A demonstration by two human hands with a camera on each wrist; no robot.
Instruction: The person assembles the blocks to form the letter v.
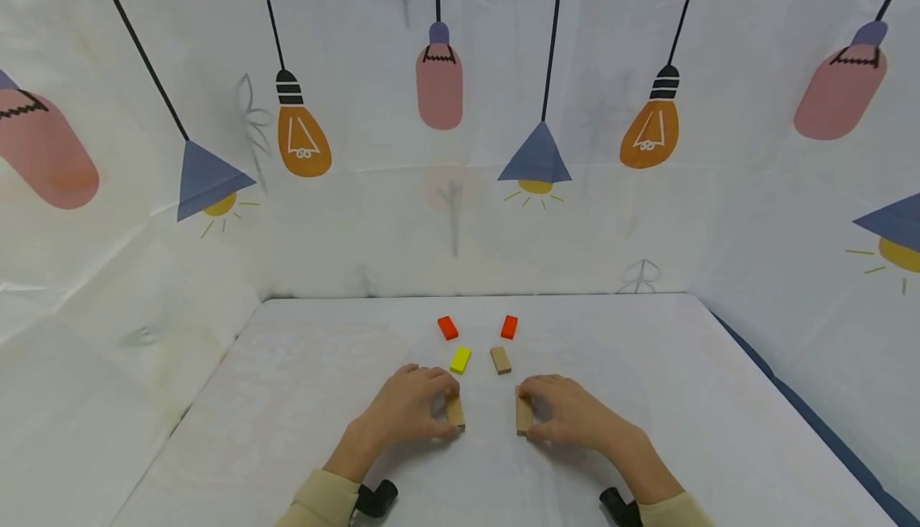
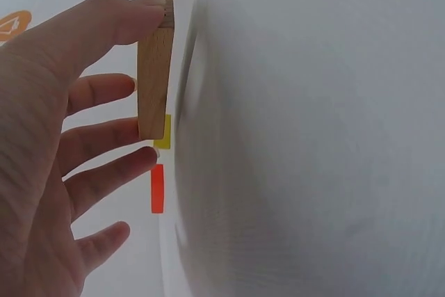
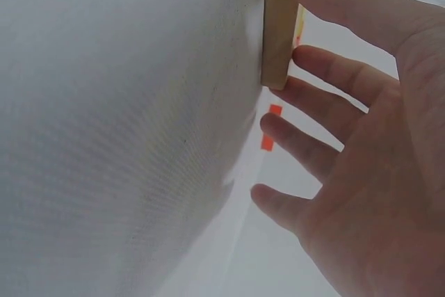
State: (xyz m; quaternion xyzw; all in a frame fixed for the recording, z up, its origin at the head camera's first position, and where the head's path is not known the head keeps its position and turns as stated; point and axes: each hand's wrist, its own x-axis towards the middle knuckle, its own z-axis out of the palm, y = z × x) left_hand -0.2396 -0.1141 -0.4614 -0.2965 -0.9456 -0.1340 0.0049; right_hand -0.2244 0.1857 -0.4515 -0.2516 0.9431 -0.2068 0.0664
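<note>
Within two hands [image 1: 410, 405] [image 1: 576, 411], two wooden blocks [image 1: 455, 413] [image 1: 523, 415]

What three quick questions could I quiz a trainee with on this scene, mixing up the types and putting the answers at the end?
1. True or false: the left hand and the right hand each hold a blue block.
2. How many red blocks lie on the white tabletop beyond the hands?
3. Fill in the blank: in the head view, the neighbour just right of the yellow block is a ____ block.

Key:
1. False; the left pinches one wooden block, the right another wooden block.
2. Two.
3. Wooden.
</note>
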